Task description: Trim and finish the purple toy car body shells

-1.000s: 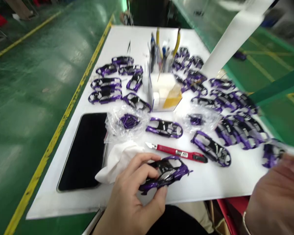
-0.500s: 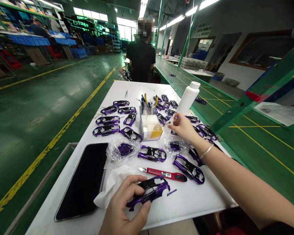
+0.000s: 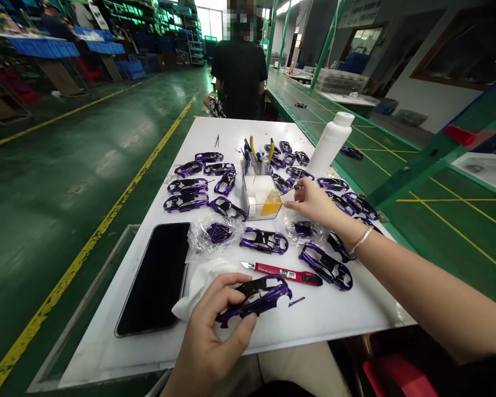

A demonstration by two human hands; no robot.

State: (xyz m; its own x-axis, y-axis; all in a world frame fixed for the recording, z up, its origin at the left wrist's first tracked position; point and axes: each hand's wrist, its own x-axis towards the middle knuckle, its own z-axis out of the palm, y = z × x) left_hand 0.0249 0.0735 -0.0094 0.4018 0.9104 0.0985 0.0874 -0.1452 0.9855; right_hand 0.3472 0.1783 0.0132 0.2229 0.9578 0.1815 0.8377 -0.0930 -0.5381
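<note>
My left hand grips a purple and black toy car body shell between thumb and fingers, low over the table's front. A thin purple strip sticks out from the shell's right end. My right hand is pinched round a thin stick-like tool, whose tip is at the small glass jar. That jar sits in the front of a clear organizer box beside a yellow piece. A red craft knife lies just beyond the held shell. White cloth is bunched beside my left hand.
Several more car shells lie across the white table. A black tablet lies at the left. Two clear plastic bags hold purple parts. Behind my right hand stands a white bottle. A person sits ahead, back turned.
The camera view has tilted down, so the table appears higher. My right hand has brought the thin tool's tip to the jar. The left hand keeps its hold on the shell.
</note>
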